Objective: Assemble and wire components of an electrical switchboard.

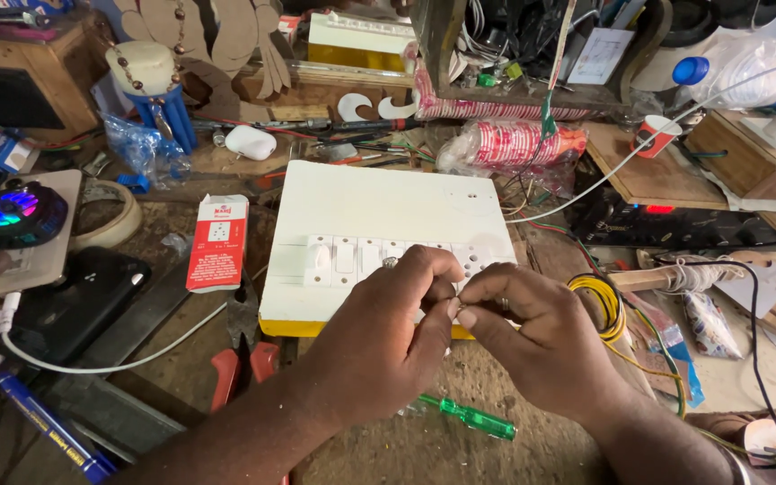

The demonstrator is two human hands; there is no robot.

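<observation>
Both hands meet at the near edge of a white switch board (379, 216), a flat box with a yellow base that lies in the middle of the cluttered surface (460, 449). A row of white switches and a socket runs along the board's near side. The left hand (379, 337) is curled, its fingertips pinched together over the switch row; a small metal part shows just above its knuckles, too small to identify. The right hand (536, 337) is also pinched, thumb and forefinger pressed together and touching the left hand's fingertips; whatever sits between them is hidden.

A green-handled screwdriver (471, 417) lies on the surface just below the hands. Red-handled pliers (242, 366) rest near the left forearm, beside the board's near left corner. A red and white carton (218, 242) lies just left of the board. A coil of yellow wire (605, 310) sits right of the right hand. A stack of red-patterned paper cups in a plastic sleeve (518, 144) lies behind the board
</observation>
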